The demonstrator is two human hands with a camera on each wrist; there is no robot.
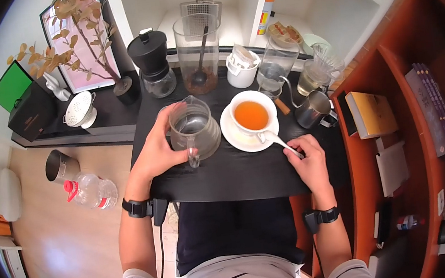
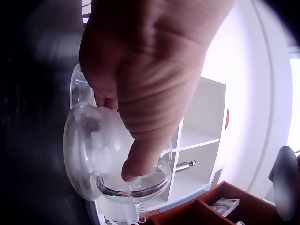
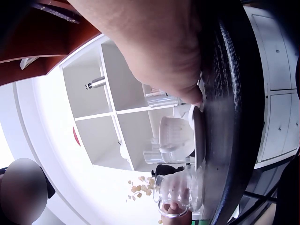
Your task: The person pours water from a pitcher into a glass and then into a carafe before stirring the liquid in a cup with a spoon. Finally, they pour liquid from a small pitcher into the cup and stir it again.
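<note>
My left hand (image 1: 151,153) grips a clear glass jug (image 1: 208,138) on the black table, its fingers round the far side and its thumb by the handle. In the left wrist view the thumb (image 2: 140,161) lies over the jug's rim. To the right, a white cup (image 1: 235,102) of amber liquid (image 1: 251,115) stands on a white saucer (image 1: 232,136). A white spoon (image 1: 276,141) lies across the saucer's front right edge, and my right hand (image 1: 311,162) pinches the end of its handle. In the right wrist view the fingertips are low beside the saucer (image 3: 199,136).
Along the table's back stand a black-topped grinder (image 1: 149,53), a tall glass cylinder (image 1: 182,43) with a black scoop, a white pot (image 1: 241,76) and a glass dripper (image 1: 273,73). A steel pitcher (image 1: 313,109) stands at the right, near the red-brown shelf (image 1: 362,199).
</note>
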